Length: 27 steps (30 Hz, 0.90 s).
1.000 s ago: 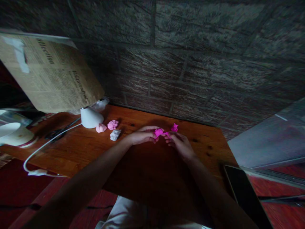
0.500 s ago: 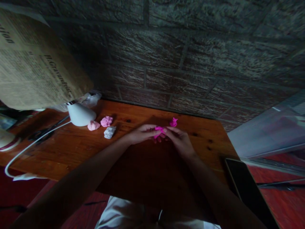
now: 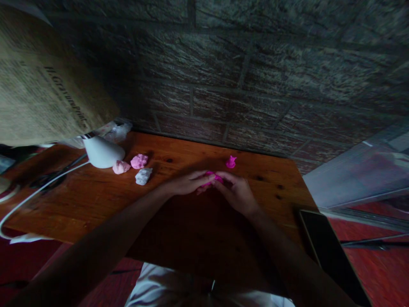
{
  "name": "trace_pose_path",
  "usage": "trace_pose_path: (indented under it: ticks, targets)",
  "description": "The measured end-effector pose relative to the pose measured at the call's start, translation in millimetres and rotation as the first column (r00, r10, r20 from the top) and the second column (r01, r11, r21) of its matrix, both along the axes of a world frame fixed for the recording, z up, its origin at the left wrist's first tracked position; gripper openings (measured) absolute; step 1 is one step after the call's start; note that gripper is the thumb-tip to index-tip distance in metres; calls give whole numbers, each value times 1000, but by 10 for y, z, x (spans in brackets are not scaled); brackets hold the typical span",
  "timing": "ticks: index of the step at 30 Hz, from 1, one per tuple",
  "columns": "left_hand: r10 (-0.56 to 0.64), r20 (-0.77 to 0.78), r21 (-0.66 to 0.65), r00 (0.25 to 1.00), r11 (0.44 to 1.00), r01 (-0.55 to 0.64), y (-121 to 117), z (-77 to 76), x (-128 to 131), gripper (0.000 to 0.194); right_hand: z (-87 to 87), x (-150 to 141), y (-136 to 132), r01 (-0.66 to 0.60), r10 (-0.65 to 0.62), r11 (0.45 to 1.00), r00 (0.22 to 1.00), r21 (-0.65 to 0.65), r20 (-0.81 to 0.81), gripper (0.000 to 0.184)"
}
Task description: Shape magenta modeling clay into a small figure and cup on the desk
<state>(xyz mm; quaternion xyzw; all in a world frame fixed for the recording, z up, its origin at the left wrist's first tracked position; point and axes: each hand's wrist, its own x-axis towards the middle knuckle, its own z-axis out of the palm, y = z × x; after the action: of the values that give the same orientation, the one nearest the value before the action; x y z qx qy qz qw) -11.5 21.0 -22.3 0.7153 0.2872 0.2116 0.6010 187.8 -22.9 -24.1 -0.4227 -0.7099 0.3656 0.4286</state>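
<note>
Between my two hands, above the wooden table, is a piece of bright magenta modelling clay (image 3: 216, 177), partly hidden by fingers. My left hand (image 3: 188, 183) closes on its left side, with thumb and fingertips pressed against it. From the other side my right hand (image 3: 239, 192) pinches the same piece. Just behind my right hand stands a small magenta clay figure (image 3: 231, 162) with pointed tips on top. Off to the left lie three lumps of clay: a pale pink lump (image 3: 121, 167), a brighter pink lump (image 3: 139, 161) and a white lump (image 3: 143, 176).
A lamp with a white base (image 3: 104, 152) and newsprint-patterned shade (image 3: 47, 94) stands at the left, its white cable (image 3: 38, 194) crossing the table (image 3: 79, 213). A dark flat device (image 3: 329, 251) lies at the right edge. The brick wall (image 3: 204, 76) rises behind.
My fingers have closed further over the magenta clay, so less of it shows now. The view has shifted slightly, moving the lamp and clay lumps a little left in the picture.
</note>
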Motion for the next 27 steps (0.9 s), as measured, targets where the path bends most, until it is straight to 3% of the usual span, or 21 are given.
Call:
trace_pose_path:
  ticks: [6,11,15,17,20,22,24,27]
  targets:
    - [35,-47,54,998,998,-33,-59,4,26,48,108,-25,-38,39,-51,995,990,90,130,19]
    - [28,-96,230,995,973,-5,-13,111,-30,44,104,-44,-6,103,-111,992,987,70,119,17]
    - [-27,-109,313,994,948,60,33,202,-89,39,74,-48,37,39,-67,978,989,-203,-132,22]
    - [-34,-104,306,994,950,64,39,229,-109,37,68,-70,46,-54,-39,937,966,-346,-257,23]
    - [4,-98,289,995,957,25,53,229,-152,37,97,-117,35,-123,-82,879,912,-460,-402,22]
    - [58,-96,318,994,948,-24,95,199,-216,38,160,-111,21,-146,-126,856,872,-496,-474,23]
    - [188,-112,389,976,912,-131,168,158,-312,40,258,-41,16,-142,-178,859,818,-492,-546,24]
    - [477,-199,541,856,782,-310,279,128,-461,42,400,129,31,-57,-263,906,700,-419,-664,23]
